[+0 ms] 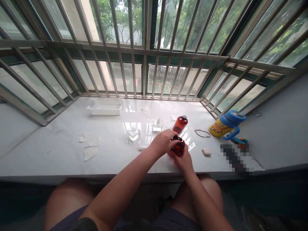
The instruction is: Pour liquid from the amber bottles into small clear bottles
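Note:
A red-brown see-through bottle point(178, 148) stands near the counter's front edge, its dark round mouth uncovered. My right hand point(185, 161) is wrapped around its lower body from the right. From the left, my left hand point(164, 142) reaches over, with thumb and fingers closed about the bottle's top beside the mouth. Just behind is a second red-brown bottle point(180, 124) with a greyish top. Left of my hands are two clear glass bottles, one faceted point(133, 133) and one squarish point(158, 124). A small white object point(142, 148) lies partly hidden by my left forearm.
On the white counter point(64, 141), crumpled tissues point(91, 149) lie left and a white perforated basket point(104, 110) stands at the back. To the right are a cord loop point(202, 133), a small pale case point(206, 151), a blue-yellow flask point(225, 124) and a pixelated dark item. Window bars point(144, 73) bound the back.

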Action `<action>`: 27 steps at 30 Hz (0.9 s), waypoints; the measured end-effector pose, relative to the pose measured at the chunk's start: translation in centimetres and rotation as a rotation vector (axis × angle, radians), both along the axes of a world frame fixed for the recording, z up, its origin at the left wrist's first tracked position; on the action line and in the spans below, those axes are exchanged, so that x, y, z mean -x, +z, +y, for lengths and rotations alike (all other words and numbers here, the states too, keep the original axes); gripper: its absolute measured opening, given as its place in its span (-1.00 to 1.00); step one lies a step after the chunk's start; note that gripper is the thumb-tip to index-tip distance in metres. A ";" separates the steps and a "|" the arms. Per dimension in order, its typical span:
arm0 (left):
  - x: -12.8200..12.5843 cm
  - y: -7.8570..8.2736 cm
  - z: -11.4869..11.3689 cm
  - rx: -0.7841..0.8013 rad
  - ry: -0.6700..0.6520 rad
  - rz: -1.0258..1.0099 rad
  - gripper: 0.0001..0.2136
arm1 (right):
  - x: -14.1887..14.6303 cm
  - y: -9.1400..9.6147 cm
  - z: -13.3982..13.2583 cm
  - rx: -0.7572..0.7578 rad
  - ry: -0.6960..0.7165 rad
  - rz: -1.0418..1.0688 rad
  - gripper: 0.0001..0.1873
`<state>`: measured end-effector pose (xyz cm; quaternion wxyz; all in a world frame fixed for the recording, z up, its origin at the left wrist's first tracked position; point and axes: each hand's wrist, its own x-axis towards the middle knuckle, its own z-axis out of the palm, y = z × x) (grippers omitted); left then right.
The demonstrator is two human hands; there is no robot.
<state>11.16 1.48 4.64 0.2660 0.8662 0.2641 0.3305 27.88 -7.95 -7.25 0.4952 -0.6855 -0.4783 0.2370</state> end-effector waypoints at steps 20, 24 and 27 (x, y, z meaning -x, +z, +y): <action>-2.4 -2.1 -2.3 -0.062 0.012 -0.079 -0.65 | 0.2 1.4 -0.3 0.040 -0.002 -0.135 -0.13; -2.1 -3.0 -3.0 0.016 -0.027 -0.264 -0.67 | 0.3 1.5 -0.2 0.033 0.007 -0.136 -0.15; -2.2 -3.5 -3.1 0.104 -0.042 -0.385 -0.70 | 0.3 1.5 -0.2 0.033 0.016 -0.123 -0.15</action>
